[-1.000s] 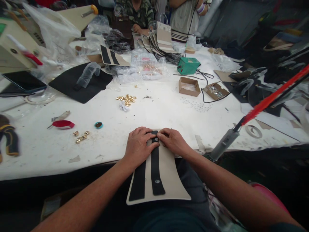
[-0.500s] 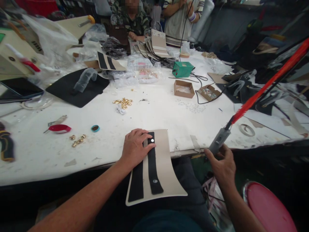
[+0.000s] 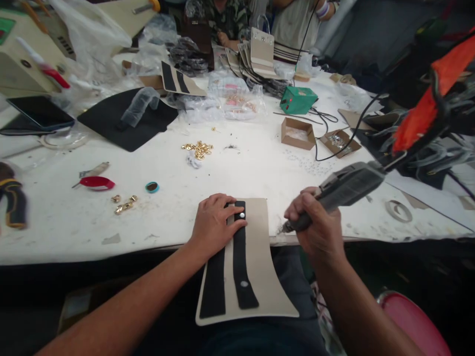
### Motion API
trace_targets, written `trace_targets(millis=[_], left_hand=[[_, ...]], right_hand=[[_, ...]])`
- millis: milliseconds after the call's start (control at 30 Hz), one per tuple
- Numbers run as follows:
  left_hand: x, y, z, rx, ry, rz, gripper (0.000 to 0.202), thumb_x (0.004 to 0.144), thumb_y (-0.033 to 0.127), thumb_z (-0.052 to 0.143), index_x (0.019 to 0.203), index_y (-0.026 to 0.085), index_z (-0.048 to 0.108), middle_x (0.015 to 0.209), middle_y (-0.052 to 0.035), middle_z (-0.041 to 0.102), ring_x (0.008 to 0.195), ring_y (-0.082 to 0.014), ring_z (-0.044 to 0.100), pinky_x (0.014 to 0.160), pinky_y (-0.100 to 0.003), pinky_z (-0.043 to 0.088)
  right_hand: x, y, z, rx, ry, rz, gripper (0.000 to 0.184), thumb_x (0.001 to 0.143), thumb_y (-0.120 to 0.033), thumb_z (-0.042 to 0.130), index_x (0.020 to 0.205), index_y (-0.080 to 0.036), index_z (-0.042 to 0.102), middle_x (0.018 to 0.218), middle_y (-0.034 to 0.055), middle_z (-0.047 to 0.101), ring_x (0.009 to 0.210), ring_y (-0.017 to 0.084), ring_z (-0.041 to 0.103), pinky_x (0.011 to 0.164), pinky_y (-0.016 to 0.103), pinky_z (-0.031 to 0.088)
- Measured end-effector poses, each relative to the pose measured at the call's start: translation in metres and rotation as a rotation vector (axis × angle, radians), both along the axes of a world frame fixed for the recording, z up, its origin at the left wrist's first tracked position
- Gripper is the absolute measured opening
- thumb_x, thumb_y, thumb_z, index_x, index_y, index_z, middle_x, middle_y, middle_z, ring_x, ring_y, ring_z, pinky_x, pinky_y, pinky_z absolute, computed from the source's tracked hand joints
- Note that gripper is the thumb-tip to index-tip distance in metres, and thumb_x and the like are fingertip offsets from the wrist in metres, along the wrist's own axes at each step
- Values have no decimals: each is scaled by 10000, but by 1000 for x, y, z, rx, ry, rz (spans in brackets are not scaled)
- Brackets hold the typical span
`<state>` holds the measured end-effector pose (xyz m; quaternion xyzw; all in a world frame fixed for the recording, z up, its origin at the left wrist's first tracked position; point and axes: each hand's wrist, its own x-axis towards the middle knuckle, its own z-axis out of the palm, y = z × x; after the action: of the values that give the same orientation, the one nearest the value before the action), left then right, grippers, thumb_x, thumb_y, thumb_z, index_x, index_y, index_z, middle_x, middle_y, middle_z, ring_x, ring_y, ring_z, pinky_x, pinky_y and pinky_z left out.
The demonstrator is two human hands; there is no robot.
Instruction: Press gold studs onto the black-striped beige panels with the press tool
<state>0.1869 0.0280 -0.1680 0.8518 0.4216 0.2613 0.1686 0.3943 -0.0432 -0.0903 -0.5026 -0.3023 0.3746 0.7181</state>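
Beige bag panel (image 3: 261, 267) with two black strips, resting across the edge of the white worktable (image 3: 55, 237): left hand (image 3: 217, 223), fingers spread flat, pins it beside a metal snap stud (image 3: 242, 215). Right hand (image 3: 315, 222), fingers curled tight, grips a rotary tool (image 3: 351, 184), tip near the panel's edge.

**Panel** (image 3: 266, 277): beige leather-like sheet, flaring toward its lower end, with two parallel black strips (image 3: 213, 284) running lengthwise. Lies flat, upper end on the white work table (image 3: 85, 232), lower end projecting past the table edge. Round metal stud (image 3: 242, 215) near the top of the right strip; second stud (image 3: 244, 284) lower down.

**Left hand** (image 3: 217, 225): pressed flat on the panel's upper end, across both strips.

**Rotary tool** (image 3: 349, 187): grey, handheld, gripped in the **right hand** (image 3: 315, 222), tip angled down and left, just beside the panel's right edge, not touching it.
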Motion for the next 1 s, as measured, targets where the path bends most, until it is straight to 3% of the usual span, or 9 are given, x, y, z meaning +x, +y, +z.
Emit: trace_targets(millis=[100, 233, 533, 1000], left_hand=[[0, 0, 2, -7, -6, 3, 279, 808, 371, 891, 1071, 319, 813, 1253, -31, 744, 1261, -321, 610, 1035, -547, 476], [-1, 0, -1, -11, -21, -9, 254, 840, 414, 857, 1073, 324, 810, 1271, -36, 735, 1279, -326, 599, 1048, -554, 472], [-3, 0, -2, -30, -27, -14, 267, 841, 408, 853, 1087, 327, 789, 1301, -30, 720, 1310, -333, 577, 1067, -562, 445], [-2, 1, -2, -29, 3, -14, 253, 850, 439, 839, 1069, 319, 797, 1300, -48, 719, 1306, -331, 577, 1066, -553, 451]], right_hand=[[-34, 35, 0, 100, -53, 142, 279, 815, -384, 868, 861, -215, 651, 601, -57, 579, 508, 122, 565, 553, 278, 529], [-55, 56, -14, 118, -148, 231, 264, 850, -398, 848, 857, -211, 662, 617, -41, 603, 517, 130, 583, 535, 276, 517], [-57, 58, -33, 83, -210, 230, 276, 860, -410, 831, 816, -214, 642, 681, -16, 608, 590, 136, 563, 561, 283, 502], [-58, 57, -28, 55, -242, 297, 310, 866, -433, 802, 744, -220, 613, 650, -5, 587, 614, 155, 554, 573, 304, 501]])
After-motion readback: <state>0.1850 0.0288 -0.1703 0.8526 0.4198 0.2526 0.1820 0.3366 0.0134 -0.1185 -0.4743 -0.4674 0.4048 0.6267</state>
